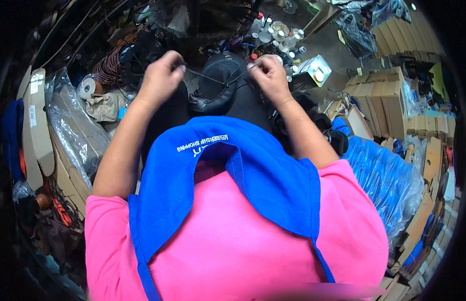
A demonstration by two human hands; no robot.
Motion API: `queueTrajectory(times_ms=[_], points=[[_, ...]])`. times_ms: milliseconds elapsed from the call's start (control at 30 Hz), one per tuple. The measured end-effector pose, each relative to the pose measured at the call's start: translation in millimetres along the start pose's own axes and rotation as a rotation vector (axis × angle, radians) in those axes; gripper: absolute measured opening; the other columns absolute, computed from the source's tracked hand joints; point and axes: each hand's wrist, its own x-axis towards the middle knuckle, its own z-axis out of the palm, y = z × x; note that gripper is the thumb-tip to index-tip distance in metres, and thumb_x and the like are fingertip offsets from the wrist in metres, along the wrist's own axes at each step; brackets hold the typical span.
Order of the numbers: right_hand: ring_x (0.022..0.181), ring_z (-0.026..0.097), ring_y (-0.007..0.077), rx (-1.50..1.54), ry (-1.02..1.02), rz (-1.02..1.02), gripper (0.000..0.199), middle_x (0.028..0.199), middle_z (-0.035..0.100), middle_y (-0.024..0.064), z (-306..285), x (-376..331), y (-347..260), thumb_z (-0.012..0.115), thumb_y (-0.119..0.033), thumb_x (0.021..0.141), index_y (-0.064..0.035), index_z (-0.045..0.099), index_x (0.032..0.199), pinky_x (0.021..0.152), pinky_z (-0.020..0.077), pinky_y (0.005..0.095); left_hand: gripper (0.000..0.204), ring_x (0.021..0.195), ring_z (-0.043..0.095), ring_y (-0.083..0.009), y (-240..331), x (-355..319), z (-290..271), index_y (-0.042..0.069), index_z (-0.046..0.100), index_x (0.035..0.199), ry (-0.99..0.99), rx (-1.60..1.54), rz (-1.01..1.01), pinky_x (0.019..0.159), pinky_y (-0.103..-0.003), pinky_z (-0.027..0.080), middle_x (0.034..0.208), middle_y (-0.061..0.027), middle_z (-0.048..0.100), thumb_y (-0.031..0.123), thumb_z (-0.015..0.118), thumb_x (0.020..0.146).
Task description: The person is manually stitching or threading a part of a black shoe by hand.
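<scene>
On my lap lies a black shoe point(210, 106) with what looks like stitching along its edge. A thin dark cord point(205, 76) rises from it to both sides in a shallow V. My left hand point(164, 75) is closed on one end, up and left of the shoe. The other end runs to my right hand point(271, 78), whose fingers are pinched together on the right side. Both hands are raised off the shoe, and the cord looks taut between them. A blue apron point(162, 155) covers my chest over a pink shirt.
Several bottles point(267, 35) crowd the floor ahead, near a rectangular tin point(315, 70). Cardboard boxes point(378, 100) and a blue plastic-wrapped bundle point(383, 175) stand at right. On the left are plastic-covered sheets point(75, 125), a roll point(87, 88) and coiled brown cord point(110, 67).
</scene>
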Motion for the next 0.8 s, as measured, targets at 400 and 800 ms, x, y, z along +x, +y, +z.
queueTrajectory(times_ms=[400,800], points=[[0.049,0.028,0.0121,1.635,-0.15,0.662,0.045,0.053,0.029,-0.0024,-6.3,-19.5,-22.8,0.036,-0.041,0.097,-0.0134,0.036,0.062,0.062,0.0327,0.0299,0.043,0.052,0.031,-0.0143,30.9,5.5,14.7,0.012,0.036,0.065,-0.099,-1.74,-0.409,0.057,-0.03,0.033,0.055,-0.0002,0.028,0.04,0.035,0.098],[0.058,0.045,0.0164,1.506,-0.307,0.561,0.04,0.061,0.045,0.0028,-50.9,-38.0,14.4,0.044,-0.041,0.095,-0.0099,0.046,0.07,0.072,0.0426,0.0356,0.032,0.072,0.058,-0.0157,5.4,4.0,-13.2,0.009,0.052,0.081,-0.181,-1.178,-0.429,0.071,-0.036,0.048,0.074,-0.0035,0.055,0.034,0.041,0.097]])
